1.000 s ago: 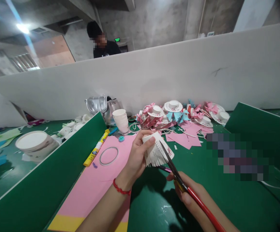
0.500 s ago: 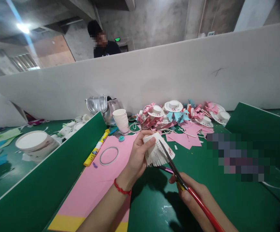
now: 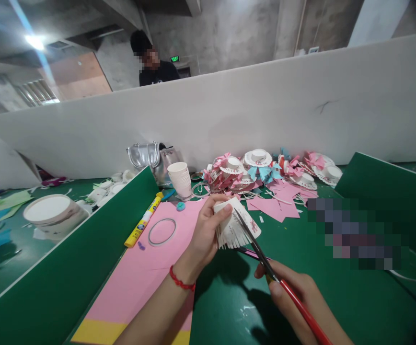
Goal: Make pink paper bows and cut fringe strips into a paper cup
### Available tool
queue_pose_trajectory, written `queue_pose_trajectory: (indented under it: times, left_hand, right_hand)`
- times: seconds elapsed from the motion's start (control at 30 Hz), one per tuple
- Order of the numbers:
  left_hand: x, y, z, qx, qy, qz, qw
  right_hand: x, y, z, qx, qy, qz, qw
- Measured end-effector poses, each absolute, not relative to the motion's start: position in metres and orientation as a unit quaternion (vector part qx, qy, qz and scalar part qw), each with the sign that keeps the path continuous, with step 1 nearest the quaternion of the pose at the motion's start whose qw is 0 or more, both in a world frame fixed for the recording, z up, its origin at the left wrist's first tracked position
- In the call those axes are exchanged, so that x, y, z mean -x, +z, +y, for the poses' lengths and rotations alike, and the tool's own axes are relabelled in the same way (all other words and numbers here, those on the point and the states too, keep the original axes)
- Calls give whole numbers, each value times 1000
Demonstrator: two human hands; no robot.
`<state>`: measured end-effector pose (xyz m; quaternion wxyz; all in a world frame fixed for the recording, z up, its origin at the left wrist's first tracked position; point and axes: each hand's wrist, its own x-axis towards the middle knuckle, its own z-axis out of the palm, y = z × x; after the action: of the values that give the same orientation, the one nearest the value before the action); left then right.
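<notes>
Left hand (image 3: 204, 235): bare, no glove or ring seen.
Left wrist: thin red cord bracelet (image 3: 181, 281), beaded-looking.
Right hand (image 3: 297, 299): bare.
Forearms: bare, no sleeves in view.

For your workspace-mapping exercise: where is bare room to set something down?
Bare green mat lies between the pink sheet and the right hand. Crowded: the paper hats and pink scraps by the white wall.

- A green counter (image 3: 229, 306) is seen, split by green dividers (image 3: 71, 268).
- On it are laid a pink sheet (image 3: 139, 273), glue stick (image 3: 143, 221), cup stack (image 3: 180, 179), paper hats (image 3: 261, 170) and pink scraps (image 3: 276, 203).
</notes>
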<state>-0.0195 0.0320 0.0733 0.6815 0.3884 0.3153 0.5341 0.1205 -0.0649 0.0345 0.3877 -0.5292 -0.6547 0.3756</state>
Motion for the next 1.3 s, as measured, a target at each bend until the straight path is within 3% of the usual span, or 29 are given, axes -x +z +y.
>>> queue_pose_trajectory:
  times: [0.77,1.03,1.23,1.3]
  left_hand:
    - [18,72,32,-392,535,310,681]
    - [31,85,42,-385,617,333,600]
    - [47,99,52,-360,668,340,555]
    - [46,99,51,-366,657,343,563]
  right_hand:
    - [-120,36,-64,535,363,-650,398]
    - [-136,40,-73,582,283,-696,311]
    - [-136,31,-73,598,295,-730,151]
    - [-132,19,-75,610,256,-737,136]
